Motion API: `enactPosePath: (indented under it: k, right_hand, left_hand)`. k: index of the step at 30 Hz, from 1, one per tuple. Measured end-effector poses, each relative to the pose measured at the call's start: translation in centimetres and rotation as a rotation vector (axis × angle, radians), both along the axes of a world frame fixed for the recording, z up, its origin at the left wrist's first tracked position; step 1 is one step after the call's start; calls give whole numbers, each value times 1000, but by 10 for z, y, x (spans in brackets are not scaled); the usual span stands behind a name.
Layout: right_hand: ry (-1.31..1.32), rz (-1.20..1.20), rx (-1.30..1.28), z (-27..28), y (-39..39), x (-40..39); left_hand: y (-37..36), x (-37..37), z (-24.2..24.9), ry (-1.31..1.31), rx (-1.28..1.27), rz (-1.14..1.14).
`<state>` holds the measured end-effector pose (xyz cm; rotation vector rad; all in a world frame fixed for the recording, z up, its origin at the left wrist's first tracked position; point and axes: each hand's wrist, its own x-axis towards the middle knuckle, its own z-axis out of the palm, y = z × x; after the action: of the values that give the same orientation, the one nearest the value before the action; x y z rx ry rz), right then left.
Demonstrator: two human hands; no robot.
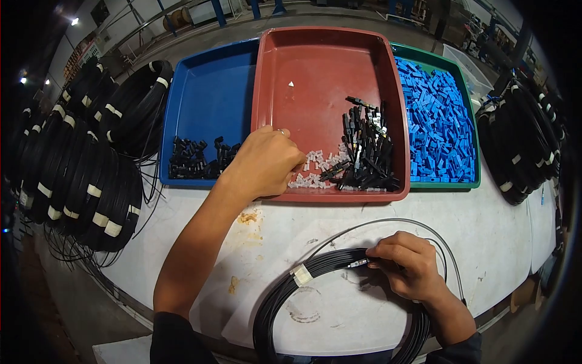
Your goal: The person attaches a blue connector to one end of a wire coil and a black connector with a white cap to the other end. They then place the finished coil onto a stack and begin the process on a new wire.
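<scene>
My left hand (270, 159) reaches over the front wall of the red tray (327, 197), its fingers curled down beside small clear plastic clips (312, 181). What those fingers hold, if anything, is hidden. Low over the table, my right hand (409, 264) pinches the end of a black cable between thumb and fingers. A small connector (357, 263) with a pale metallic part sticks out left of the fingertips. Under that hand lies the cable coil (273, 309), bound with a strip of cream tape (301, 275); one loose loop (397, 220) arches behind it.
Black connector pieces (367, 148) lie heaped at the red tray's right side. A blue tray (209, 115) with black parts stands left, a green tray (476, 155) of blue clips (439, 121) right. Stacked cable coils (79, 176) crowd the left edge, with more coils (521, 139) at right.
</scene>
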<state>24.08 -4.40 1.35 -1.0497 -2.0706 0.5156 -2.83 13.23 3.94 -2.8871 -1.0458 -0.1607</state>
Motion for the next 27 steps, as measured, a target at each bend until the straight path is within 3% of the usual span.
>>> enactPosePath:
  k: [6,8,11,15,17,21,23,27]
  right_hand:
    - [-11,-9,-7,-1,0,0]
    - [-4,-13,-20,-1,0,0]
    - [12,-3,-12,0,0,0]
    - [60,-4,0,-1,-1,0]
    - [78,12,-39,0,-2,1]
    - [90,24,-46,-1,-3,2]
    - [95,26,-22,-5,-2,3]
    - [97,42,-12,-7,-2,4]
  left_hand:
    - [0,-4,-1,-59,49,-31]
    - [-2,-6,-1,-289,24,-79]
    - [-8,-7,6,-400,-174,-50]
    - [-19,-7,8,-497,-164,-89]
    - [-34,-2,16,-616,-236,0]
    - [-51,-4,20,-620,-214,15]
    - [-53,-8,20,-330,38,58]
    - [-34,-11,2,-136,253,25]
